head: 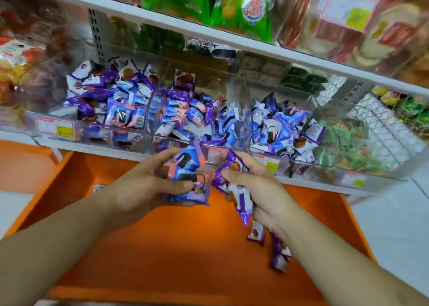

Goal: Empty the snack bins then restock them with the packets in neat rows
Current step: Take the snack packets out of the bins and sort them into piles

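Two hands meet at the centre of the frame, just below the front edge of a shelf: the left hand [148, 185] curls its fingers and thumb round a bunch of blue and pink packets [188, 178], and the right hand [260, 189] grips purple and white packets [234, 189], with more purple ones hanging beneath its wrist at lower right. Behind the hands, across the middle of the frame, stand three clear bins side by side on the white shelf [92, 148]: the left bin [97, 119], the middle bin [192, 129] and the right bin [278, 157], all heaped loosely with purple, blue and white snack packets, none in rows. Clear dividers stand between the heaps. Small price tags with yellow patches sit on the bin fronts; their print is too blurred to read. Below the hands lies an orange ledge [181, 247], and a lone packet [98, 187] peeks out past the left forearm. Above, at upper centre, a higher shelf holds green bags [243, 10] bearing a round white emblem with red characters that I cannot make out. Red and orange packs [348, 24] fill the upper right, more red ones the upper left, and green packets [348, 145] lie in a bin at far right
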`<state>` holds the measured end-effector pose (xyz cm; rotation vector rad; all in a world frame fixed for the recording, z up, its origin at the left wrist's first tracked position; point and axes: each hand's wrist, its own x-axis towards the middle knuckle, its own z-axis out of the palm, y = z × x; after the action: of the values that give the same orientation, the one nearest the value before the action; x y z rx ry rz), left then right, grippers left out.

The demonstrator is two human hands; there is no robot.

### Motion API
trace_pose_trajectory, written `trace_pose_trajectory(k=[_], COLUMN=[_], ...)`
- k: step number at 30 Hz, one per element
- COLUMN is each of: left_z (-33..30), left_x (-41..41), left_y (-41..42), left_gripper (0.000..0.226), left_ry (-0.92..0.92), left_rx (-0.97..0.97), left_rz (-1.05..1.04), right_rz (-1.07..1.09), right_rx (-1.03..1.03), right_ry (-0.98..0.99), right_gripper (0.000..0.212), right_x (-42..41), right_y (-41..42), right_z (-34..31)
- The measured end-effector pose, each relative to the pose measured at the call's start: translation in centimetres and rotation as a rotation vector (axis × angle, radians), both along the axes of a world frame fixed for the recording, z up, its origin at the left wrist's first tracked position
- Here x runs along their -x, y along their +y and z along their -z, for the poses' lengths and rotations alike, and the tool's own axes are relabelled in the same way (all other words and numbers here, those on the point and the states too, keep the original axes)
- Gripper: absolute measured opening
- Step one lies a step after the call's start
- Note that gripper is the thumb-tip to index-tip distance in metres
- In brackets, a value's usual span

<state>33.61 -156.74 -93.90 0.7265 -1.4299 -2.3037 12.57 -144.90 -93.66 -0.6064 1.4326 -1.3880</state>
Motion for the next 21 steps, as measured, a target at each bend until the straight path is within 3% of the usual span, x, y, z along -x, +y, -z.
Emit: trace_pose_trajectory(k=[6,14,21], left_z=[4.2,13.7,19.7], left_x=[0.0,1.3,6.4], left_y=[-1.5,-3.3,-4.2], left_gripper=[0.063,0.079,0.082], left_ry=[-0.16,-0.566,-0.6], left_rx=[-0.006,0.202,0.215], left_rz=[-0.017,0.062,0.061], right_rz=[0.053,-0.09,-0.125], right_rx=[-0.159,-0.366,-0.482], right_ry=[0.018,0.235,0.306], right_gripper=[0.033,0.034,0.027], right_x=[2.8,3.6,5.7], right_y=[0.7,2.4,1.8], right_z=[2.9,8.1,11.4])
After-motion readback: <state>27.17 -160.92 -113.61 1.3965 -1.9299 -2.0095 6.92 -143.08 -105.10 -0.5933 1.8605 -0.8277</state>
